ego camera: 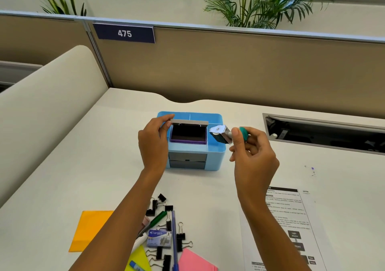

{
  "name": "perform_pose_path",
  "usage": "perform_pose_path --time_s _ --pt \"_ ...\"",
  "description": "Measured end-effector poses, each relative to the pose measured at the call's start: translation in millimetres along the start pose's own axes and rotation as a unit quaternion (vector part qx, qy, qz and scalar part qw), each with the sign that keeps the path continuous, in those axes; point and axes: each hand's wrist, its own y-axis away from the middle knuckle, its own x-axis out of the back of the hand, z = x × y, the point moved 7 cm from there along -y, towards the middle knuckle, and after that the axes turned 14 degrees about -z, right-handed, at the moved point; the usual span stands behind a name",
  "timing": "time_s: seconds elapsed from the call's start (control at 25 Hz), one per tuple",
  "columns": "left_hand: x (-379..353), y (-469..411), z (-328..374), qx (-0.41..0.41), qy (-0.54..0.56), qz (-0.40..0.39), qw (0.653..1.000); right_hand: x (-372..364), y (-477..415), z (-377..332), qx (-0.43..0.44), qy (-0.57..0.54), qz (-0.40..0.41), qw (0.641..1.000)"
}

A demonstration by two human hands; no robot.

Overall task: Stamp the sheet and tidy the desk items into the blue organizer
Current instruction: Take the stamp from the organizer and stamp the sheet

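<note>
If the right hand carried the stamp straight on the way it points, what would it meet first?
Probably the open ink pad on the organizer: the right hand aims the stamp leftward at it, and the left hand holds its lid up. Depth is unclear.

The organizer (214,156) stands mid-desk, with the ink pad (188,135) in its top and the stamp (220,134) just right of the pad. Nearer lie clips (180,239), pens (158,218) and a staple box (159,238). The sheet (295,214) lies to their right.
</note>
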Motion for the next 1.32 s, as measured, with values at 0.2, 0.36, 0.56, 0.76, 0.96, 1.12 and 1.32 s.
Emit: perform_pose_path --time_s 0.2,0.36,0.56,0.76,0.96,1.12,1.32 --pt "-1.3 21.4 -0.6 -0.004 -0.132 -0.027 0.991 3.4 10.3 7.1 -0.020 -0.006 -0.004 1.000" --pt "-3.2 34.0 -3.9 -0.010 -0.173 -0.047 0.984 3.9 15.6 9.7 -0.031 -0.009 -0.004 0.999" --pt "-5.5 33.8 -8.9 0.002 -0.162 -0.048 0.986 5.4 16.6 7.9 -0.030 -0.015 -0.007 0.999" --pt "-5.9 29.3 -10.4 -0.012 -0.181 -0.052 0.982 10.5 16.1 5.9 -0.028 -0.013 -0.005 1.000" --pt "-8.2 40.7 -8.2 -0.007 -0.165 -0.044 0.985 24.3 21.7 4.5 -0.025 -0.007 -0.005 1.000" --pt "-11.2 72.4 15.1 -0.023 -0.119 -0.036 0.992 43.0 33.7 -0.6 0.007 0.054 -0.011 0.998" --pt "-29.0 136.0 61.3 -0.048 -0.097 -0.094 0.990 82.1 64.9 -8.4 0.045 0.116 -0.012 0.992"
